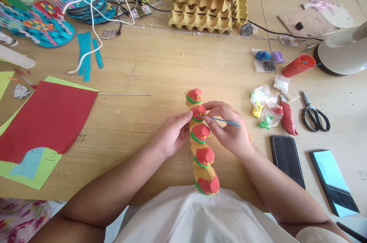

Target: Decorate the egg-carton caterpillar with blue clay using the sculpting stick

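Note:
A strip of egg carton cups (204, 155) runs from the middle of the table toward my body. Its several bumps carry red caps with green edges and small yellow face details. My left hand (173, 132) grips the strip from the left, thumb near the second bump from the far end. In my right hand (228, 128) a thin blue modelling tool (226, 121) is pinched, its tip on the yellow details of that same bump. Some right fingers reach behind the strip, where their contact is hidden.
Right lie clay packets (262, 98), a red utility knife (288, 115), scissors (315, 117), a red cup (299, 65) and two phones (287, 161). Stacked egg cartons (200, 17) stand at the back. Red paper (48, 120) and a wooden stick (124, 94) lie left.

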The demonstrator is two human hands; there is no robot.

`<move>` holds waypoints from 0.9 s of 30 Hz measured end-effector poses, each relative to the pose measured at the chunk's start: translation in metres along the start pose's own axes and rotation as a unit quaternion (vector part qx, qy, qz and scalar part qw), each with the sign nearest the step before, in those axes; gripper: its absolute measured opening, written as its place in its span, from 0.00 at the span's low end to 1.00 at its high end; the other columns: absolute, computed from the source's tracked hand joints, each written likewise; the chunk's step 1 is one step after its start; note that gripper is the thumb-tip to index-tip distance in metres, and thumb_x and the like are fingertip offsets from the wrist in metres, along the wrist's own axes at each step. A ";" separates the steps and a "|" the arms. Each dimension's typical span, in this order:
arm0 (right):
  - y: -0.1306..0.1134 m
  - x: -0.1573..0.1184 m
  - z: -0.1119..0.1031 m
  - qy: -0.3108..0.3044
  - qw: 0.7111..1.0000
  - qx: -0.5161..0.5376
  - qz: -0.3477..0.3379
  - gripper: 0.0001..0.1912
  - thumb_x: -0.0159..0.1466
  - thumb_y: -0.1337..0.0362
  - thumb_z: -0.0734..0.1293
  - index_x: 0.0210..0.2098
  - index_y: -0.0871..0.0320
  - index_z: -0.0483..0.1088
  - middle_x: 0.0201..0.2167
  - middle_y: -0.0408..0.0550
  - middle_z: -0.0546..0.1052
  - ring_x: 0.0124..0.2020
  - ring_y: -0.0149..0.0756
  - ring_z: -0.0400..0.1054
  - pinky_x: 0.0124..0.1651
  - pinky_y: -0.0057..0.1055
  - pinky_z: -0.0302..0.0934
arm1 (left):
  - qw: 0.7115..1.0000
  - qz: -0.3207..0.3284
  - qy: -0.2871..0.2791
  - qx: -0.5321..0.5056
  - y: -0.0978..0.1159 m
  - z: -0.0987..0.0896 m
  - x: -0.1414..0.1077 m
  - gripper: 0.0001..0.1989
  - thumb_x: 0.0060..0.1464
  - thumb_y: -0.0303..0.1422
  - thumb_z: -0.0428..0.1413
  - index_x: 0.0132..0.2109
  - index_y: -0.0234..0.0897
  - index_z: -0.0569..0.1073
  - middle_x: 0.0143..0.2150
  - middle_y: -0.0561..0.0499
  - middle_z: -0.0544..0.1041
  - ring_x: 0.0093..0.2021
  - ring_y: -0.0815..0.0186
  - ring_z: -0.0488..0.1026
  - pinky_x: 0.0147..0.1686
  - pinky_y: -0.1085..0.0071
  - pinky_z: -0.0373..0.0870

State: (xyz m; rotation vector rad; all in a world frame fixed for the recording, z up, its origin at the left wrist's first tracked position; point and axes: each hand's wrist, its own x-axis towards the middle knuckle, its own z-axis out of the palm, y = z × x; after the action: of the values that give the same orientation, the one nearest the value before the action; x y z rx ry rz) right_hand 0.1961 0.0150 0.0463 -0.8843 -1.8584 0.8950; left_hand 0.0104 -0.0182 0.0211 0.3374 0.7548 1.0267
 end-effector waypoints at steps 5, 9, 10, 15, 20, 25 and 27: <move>0.000 -0.001 0.000 0.001 1.000 0.006 0.003 0.03 0.70 0.65 0.70 0.38 0.51 0.73 0.48 0.51 0.82 0.50 0.41 0.78 0.52 0.43 0.73 | 1.000 -0.007 -0.001 -0.008 0.001 0.001 0.000 0.14 0.59 0.41 0.66 0.43 0.32 0.83 0.38 0.47 0.84 0.34 0.68 0.79 0.34 0.76 0.75; 0.000 -0.002 0.000 0.012 0.998 0.045 0.037 0.03 0.70 0.62 0.70 0.38 0.52 0.73 0.49 0.51 0.82 0.52 0.42 0.78 0.55 0.44 0.72 | 1.000 -0.011 0.024 -0.009 0.002 0.001 0.001 0.13 0.60 0.40 0.65 0.45 0.35 0.83 0.41 0.47 0.85 0.35 0.67 0.79 0.34 0.74 0.75; 0.000 -0.002 0.000 0.019 0.997 0.064 0.049 0.04 0.70 0.61 0.70 0.38 0.52 0.73 0.50 0.51 0.82 0.52 0.42 0.78 0.56 0.45 0.72 | 0.999 -0.011 0.028 -0.011 0.003 0.001 0.001 0.12 0.60 0.40 0.65 0.45 0.37 0.83 0.41 0.48 0.85 0.35 0.67 0.80 0.35 0.74 0.75; 0.001 -0.003 -0.001 0.063 0.980 0.156 0.108 0.09 0.70 0.56 0.70 0.37 0.52 0.71 0.49 0.50 0.83 0.54 0.43 0.78 0.57 0.46 0.73 | 0.999 -0.025 0.020 -0.020 0.010 0.009 0.000 0.09 0.61 0.40 0.63 0.42 0.40 0.83 0.38 0.50 0.84 0.35 0.65 0.78 0.34 0.72 0.74; 0.001 -0.002 -0.002 0.044 0.988 0.120 0.085 0.09 0.71 0.57 0.70 0.35 0.52 0.71 0.52 0.51 0.82 0.56 0.45 0.76 0.61 0.49 0.70 | 0.998 -0.055 0.002 -0.040 0.016 0.013 -0.003 0.09 0.62 0.41 0.62 0.40 0.41 0.82 0.35 0.51 0.81 0.31 0.66 0.76 0.31 0.73 0.73; 0.002 -0.004 0.000 0.017 0.994 0.098 0.040 0.05 0.72 0.61 0.69 0.37 0.51 0.70 0.53 0.50 0.81 0.58 0.45 0.75 0.63 0.51 0.67 | 0.997 -0.051 -0.006 -0.055 0.013 0.010 -0.003 0.08 0.61 0.39 0.63 0.37 0.41 0.82 0.34 0.52 0.80 0.31 0.67 0.75 0.31 0.73 0.73; 0.003 -0.005 0.001 0.022 0.994 0.102 0.044 0.06 0.72 0.60 0.68 0.38 0.51 0.70 0.53 0.50 0.81 0.58 0.45 0.75 0.63 0.51 0.68 | 0.998 -0.050 -0.005 -0.047 0.012 0.010 -0.003 0.09 0.62 0.40 0.63 0.37 0.41 0.81 0.34 0.51 0.81 0.32 0.66 0.76 0.31 0.72 0.73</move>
State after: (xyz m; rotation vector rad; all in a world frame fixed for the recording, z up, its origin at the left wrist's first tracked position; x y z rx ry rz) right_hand 0.1974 0.0121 0.0418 -0.8562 -1.6668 1.0899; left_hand 0.0086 -0.0142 0.0364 0.2208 0.7049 0.9624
